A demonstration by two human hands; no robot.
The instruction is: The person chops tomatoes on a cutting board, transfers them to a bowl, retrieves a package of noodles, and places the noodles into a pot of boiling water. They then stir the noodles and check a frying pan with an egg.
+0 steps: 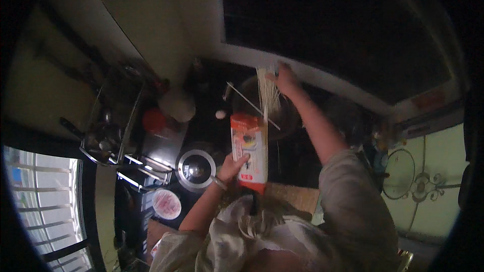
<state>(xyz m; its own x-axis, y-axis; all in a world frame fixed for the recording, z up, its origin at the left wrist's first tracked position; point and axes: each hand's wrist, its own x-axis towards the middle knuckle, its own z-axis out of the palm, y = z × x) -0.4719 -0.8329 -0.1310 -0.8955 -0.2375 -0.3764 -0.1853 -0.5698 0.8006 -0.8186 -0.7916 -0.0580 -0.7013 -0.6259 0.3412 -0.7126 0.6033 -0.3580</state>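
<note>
My left hand grips a red and white packet of dried noodles near its lower part; the packet bears writing. Up at the far side, my right hand holds a bundle of pale dried noodles, fanned out above a dark round pan. A pair of what look like chopsticks, or a single one, lies slanted over the pan. The noodles' lower ends pass close to the packet's top edge. Parts of the pan are hidden behind the noodles and my right arm.
Left of the packet stand a glass pot lid with a metal rim and a small round pale object. Farther left are a plate with pinkish food, a red round item and a rack with a pan. A wooden board lies near my body.
</note>
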